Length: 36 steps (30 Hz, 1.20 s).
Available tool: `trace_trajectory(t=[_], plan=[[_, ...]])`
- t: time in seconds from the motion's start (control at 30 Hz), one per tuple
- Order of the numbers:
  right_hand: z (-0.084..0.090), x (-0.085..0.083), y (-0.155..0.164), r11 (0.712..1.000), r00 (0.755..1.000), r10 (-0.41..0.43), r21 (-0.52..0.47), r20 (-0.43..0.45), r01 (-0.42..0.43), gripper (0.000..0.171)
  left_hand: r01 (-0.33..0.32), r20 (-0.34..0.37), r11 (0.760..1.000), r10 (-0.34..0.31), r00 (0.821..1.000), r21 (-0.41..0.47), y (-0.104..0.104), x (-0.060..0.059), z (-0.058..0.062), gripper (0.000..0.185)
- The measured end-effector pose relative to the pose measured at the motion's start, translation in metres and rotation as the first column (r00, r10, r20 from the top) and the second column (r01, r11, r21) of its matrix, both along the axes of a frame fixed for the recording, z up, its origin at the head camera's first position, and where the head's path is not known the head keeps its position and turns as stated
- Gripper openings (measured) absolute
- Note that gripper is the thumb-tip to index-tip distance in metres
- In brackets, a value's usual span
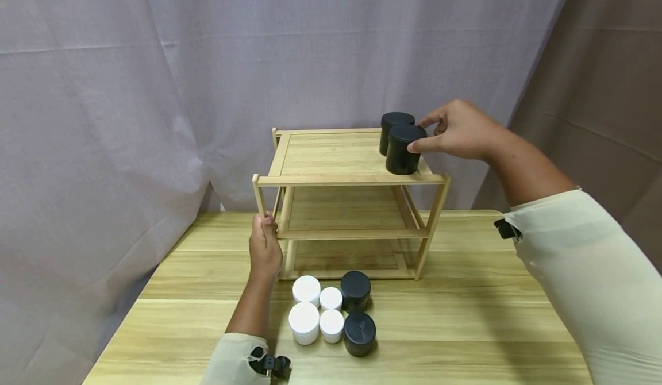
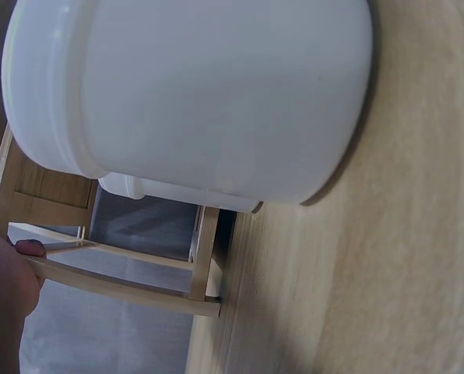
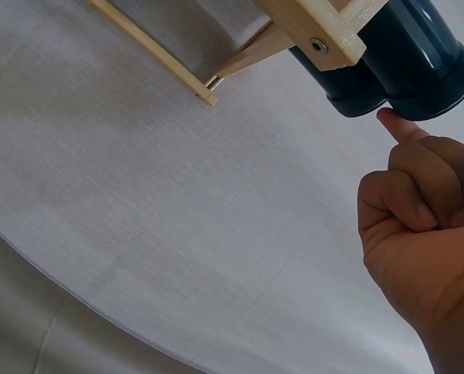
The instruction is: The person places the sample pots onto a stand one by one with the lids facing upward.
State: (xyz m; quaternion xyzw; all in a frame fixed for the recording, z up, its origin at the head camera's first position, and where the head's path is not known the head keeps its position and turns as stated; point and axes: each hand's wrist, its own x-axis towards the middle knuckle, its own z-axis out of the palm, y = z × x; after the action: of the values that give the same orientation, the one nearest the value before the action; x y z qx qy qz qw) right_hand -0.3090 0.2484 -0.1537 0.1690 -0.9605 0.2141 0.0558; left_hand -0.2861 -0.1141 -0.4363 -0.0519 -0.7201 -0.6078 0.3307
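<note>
My right hand [image 1: 462, 131] pinches a black lidded jar [image 1: 401, 154] between thumb and forefinger at the right front of the wooden rack's top shelf [image 1: 331, 155]. In the right wrist view the other fingers [image 3: 434, 183] are curled into the palm. Just behind that jar, very close to it, stands a second black jar [image 1: 396, 119]. Down at the left, my left hand [image 1: 265, 250] grips the rack's front left post [image 1: 260, 198]. A white jar [image 2: 216, 93] fills much of the left wrist view, near that hand.
Several white jars [image 1: 304, 322] stand in front of the rack on the wooden table [image 1: 439, 327]. Beside them are two more black jars [image 1: 359, 333]. The rack has a middle shelf [image 1: 346, 210] and a bottom shelf [image 1: 346, 255]. A grey curtain [image 1: 217, 86] hangs behind.
</note>
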Motion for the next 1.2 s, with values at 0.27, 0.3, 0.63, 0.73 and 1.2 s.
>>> trace_trajectory(t=[0.27,0.3,0.63,0.73,1.2], plan=[[-0.001,0.0,0.002,1.0,1.0,-0.005,0.011,0.009,0.005,0.071,0.005,-0.012,1.0,-0.006,1.0,-0.015,0.001,-0.002,-0.002,0.043],[-0.001,0.0,0.002,1.0,1.0,-0.005,0.012,0.008,0.005,0.072,0.007,-0.013,1.0,-0.007,1.0,-0.014,0.002,-0.002,-0.001,0.043],[-0.001,0.006,0.003,1.0,1.0,-0.007,0.019,-0.012,0.007,0.088,-0.004,-0.011,1.0,0.004,1.0,-0.016,0.001,-0.003,-0.002,0.042],[-0.002,0.011,0.001,1.0,0.999,0.005,0.007,-0.045,-0.004,0.091,-0.003,-0.026,1.0,0.003,1.0,-0.02,0.0,-0.004,-0.003,0.048],[-0.024,0.047,-0.025,0.998,0.927,0.061,0.054,-0.37,-0.044,0.088,0.018,-0.001,1.0,-0.018,1.0,-0.007,-0.001,0.0,0.0,0.032]])
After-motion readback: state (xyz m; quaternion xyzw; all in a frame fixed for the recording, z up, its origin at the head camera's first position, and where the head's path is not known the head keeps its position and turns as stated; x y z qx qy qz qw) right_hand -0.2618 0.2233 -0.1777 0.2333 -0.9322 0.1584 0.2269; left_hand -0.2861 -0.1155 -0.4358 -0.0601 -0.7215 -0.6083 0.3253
